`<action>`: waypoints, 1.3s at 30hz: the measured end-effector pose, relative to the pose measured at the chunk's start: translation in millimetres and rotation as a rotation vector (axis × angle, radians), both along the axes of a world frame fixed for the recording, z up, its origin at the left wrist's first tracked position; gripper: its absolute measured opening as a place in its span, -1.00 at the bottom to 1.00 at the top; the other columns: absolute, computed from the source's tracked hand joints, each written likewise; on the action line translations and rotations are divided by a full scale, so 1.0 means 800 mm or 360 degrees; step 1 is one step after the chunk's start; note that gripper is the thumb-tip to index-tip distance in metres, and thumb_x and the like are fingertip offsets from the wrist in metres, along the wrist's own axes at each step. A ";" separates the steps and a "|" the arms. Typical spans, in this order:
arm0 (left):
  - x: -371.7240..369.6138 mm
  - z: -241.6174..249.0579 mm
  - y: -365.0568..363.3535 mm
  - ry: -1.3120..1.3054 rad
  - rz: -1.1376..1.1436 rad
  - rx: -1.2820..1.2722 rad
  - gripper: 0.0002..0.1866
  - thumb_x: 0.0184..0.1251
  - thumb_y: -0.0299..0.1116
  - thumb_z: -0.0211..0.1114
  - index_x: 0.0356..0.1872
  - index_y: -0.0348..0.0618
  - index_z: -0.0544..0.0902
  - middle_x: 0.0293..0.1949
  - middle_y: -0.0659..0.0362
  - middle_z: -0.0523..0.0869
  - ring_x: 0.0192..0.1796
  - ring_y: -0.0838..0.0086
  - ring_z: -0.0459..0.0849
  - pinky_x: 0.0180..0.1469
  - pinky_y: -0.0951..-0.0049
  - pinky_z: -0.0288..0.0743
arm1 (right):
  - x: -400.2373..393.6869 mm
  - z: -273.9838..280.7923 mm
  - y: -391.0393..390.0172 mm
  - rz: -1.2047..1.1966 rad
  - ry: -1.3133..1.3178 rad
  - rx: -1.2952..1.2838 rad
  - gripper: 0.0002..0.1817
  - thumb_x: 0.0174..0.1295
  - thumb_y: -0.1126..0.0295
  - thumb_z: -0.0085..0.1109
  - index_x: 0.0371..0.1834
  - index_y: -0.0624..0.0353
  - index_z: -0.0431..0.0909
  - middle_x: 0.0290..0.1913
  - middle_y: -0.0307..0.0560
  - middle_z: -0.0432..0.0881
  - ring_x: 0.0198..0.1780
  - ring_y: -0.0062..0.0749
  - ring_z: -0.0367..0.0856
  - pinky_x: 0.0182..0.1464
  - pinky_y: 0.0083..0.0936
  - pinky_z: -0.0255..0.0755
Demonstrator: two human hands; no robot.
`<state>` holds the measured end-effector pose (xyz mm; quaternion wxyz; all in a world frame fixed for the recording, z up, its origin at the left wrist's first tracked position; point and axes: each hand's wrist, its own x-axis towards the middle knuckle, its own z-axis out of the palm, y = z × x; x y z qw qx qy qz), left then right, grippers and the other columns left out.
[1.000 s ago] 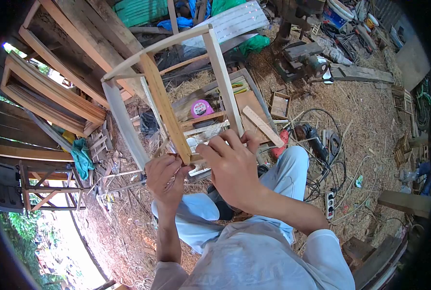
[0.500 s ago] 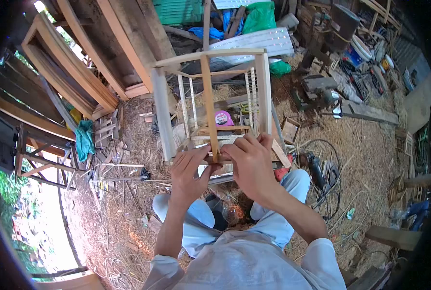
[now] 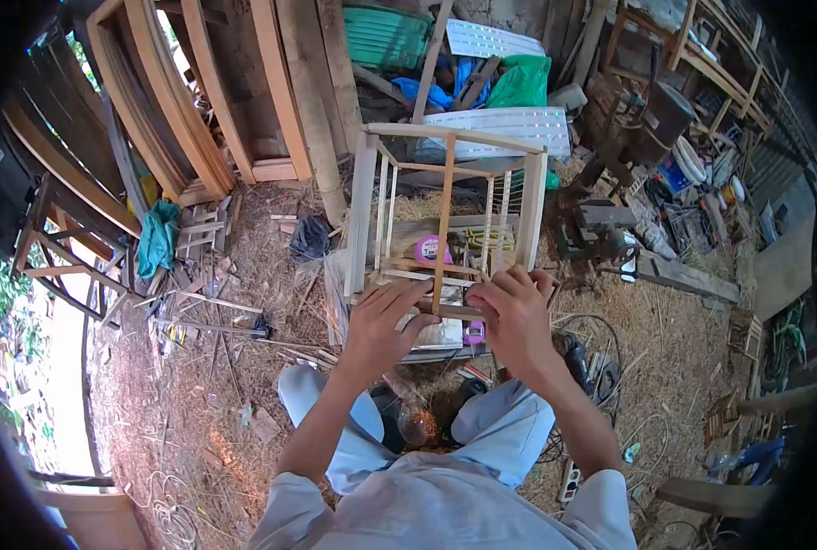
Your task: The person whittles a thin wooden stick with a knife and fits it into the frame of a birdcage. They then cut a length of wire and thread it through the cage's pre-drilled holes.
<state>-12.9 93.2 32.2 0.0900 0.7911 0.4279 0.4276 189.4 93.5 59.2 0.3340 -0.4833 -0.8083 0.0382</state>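
A box-shaped wooden frame [image 3: 360, 215] stands in front of me, with upright side pieces and thin slats inside. Down its middle runs a narrow wooden strip [image 3: 445, 215]. My left hand [image 3: 376, 325] has its fingers closed on the near rail of the frame, just left of the strip's lower end. Right of the strip, my right hand [image 3: 516, 321] grips the same rail, its fingers curled over it. Through the frame a pink tape measure [image 3: 432, 248] shows on a board beyond the rail.
Wooden window or door frames [image 3: 165, 101] lean at the back left. A green bag [image 3: 521, 81] and perforated white panels [image 3: 509, 131] lie behind. Old machinery [image 3: 601, 220] stands to the right, with a black cable [image 3: 618, 353] on the littered ground. A power strip [image 3: 570, 481] lies near my right knee.
The view has shifted, and the frame with both hands now sits further right and slightly lower. My right hand has moved away from the strip along the rail.
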 end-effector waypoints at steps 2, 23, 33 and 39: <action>0.001 -0.001 0.000 -0.0013 0.0014 0.0023 -0.52 -0.11 -0.41 0.48 -0.05 -0.15 0.63 -0.24 0.12 0.68 -0.17 0.26 0.64 -0.14 0.30 0.47 | -0.002 -0.005 0.001 0.0029 0.0022 0.0035 -0.84 -0.10 0.62 0.18 -0.43 0.12 0.58 -0.41 -0.18 0.52 -0.23 -0.25 0.45 -0.09 -0.23 0.11; 0.003 0.005 0.026 0.0004 -0.0062 0.0152 -0.46 -0.13 -0.39 0.50 0.01 -0.09 0.61 -0.20 0.08 0.70 -0.22 0.19 0.68 -0.17 0.30 0.55 | 0.001 0.007 0.023 -0.0090 -0.0172 0.0204 -0.81 -0.15 0.60 0.17 -0.42 0.12 0.57 -0.40 -0.17 0.53 -0.17 -0.24 0.44 -0.07 -0.21 0.12; 0.000 0.021 0.075 0.0054 -0.0042 0.0158 -0.52 0.00 -0.31 0.44 0.03 -0.06 0.61 -0.26 0.03 0.71 -0.24 0.13 0.68 -0.19 0.28 0.55 | 0.010 0.051 0.050 -0.0117 -0.0063 0.0419 -0.92 0.15 0.53 0.09 -0.28 0.19 0.49 -0.35 -0.04 0.54 -0.23 -0.11 0.50 -0.21 -0.21 0.35; 0.009 0.036 0.137 0.0131 -0.0026 0.0422 -0.67 0.07 -0.38 0.35 -0.09 -0.18 0.63 -0.19 0.03 0.70 -0.10 0.11 0.63 0.04 0.19 0.42 | 0.033 0.033 0.056 -0.0236 0.0382 0.0354 -0.92 0.18 0.60 0.07 -0.27 0.24 0.47 -0.43 0.05 0.50 -0.44 -0.08 0.51 -0.39 -0.30 0.36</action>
